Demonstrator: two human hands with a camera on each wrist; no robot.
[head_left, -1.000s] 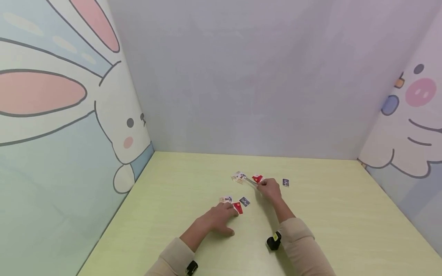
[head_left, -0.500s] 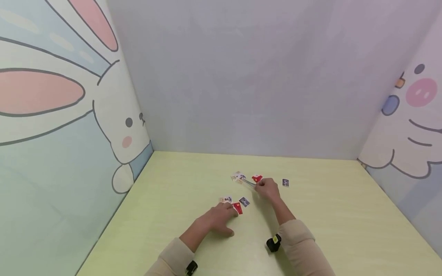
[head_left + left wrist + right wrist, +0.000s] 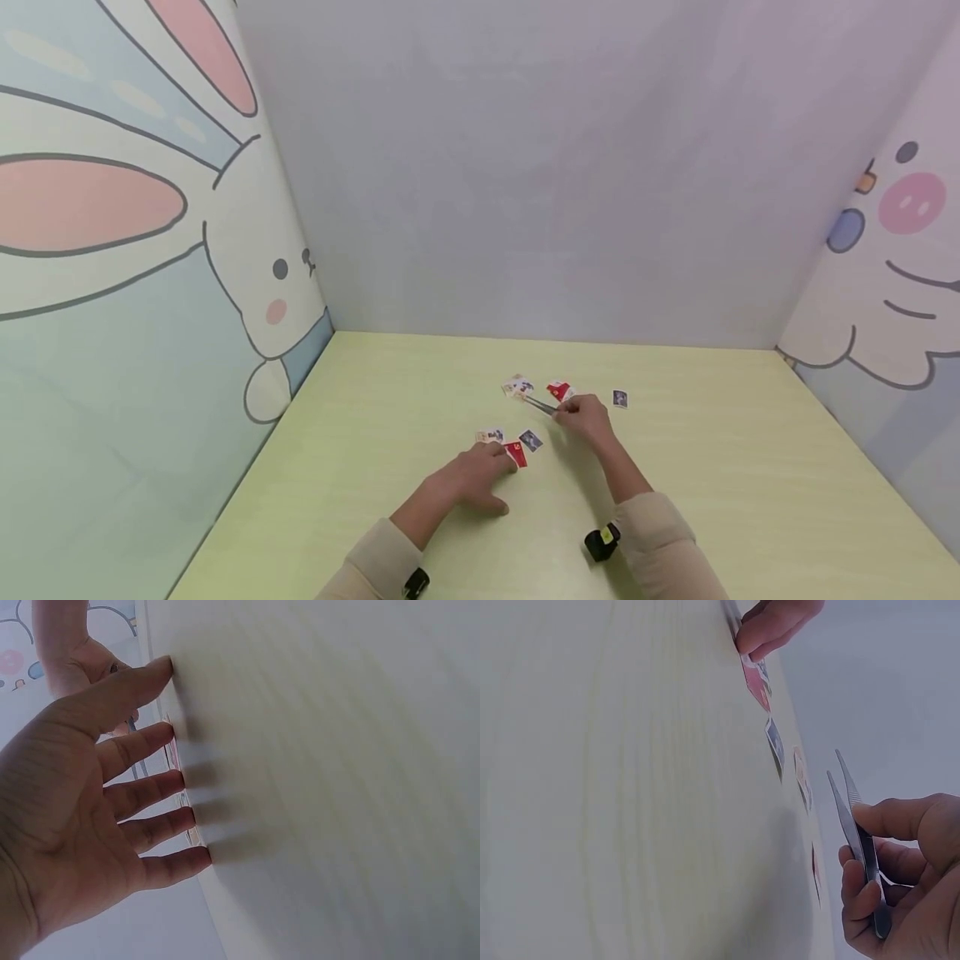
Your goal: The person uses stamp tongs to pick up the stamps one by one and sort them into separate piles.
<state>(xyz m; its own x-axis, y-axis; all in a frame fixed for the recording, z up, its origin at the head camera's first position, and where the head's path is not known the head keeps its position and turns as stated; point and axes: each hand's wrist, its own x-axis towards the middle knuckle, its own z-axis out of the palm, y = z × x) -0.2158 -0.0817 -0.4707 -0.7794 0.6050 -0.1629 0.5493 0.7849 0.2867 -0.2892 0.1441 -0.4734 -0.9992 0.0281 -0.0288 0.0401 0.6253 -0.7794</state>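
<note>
In the head view my right hand [image 3: 585, 417] holds metal tweezers [image 3: 538, 406]. Their tips are right at the near edge of a white and orange stamp group [image 3: 517, 385] at the back. The right wrist view shows the tweezers [image 3: 866, 862] gripped between thumb and fingers, tips spread with nothing between them. My left hand [image 3: 477, 477] lies with fingers extended, fingertips at a red stamp [image 3: 516, 453] and an orange-white stamp [image 3: 490, 435], partly covering them. In the left wrist view the left hand's fingertips [image 3: 174, 780] touch the table, spread apart.
Beside the left hand lies a dark blue stamp [image 3: 531, 440]. Another red stamp [image 3: 558, 390] is just behind the right hand, and a second dark stamp [image 3: 620, 398] lies to its right. A grey wall [image 3: 555, 208] stands behind the pale yellow table [image 3: 405, 375].
My right hand has drawn the tweezers slightly toward me, and their tips have shifted a little left over the back stamps. The left hand has stayed in place.
</note>
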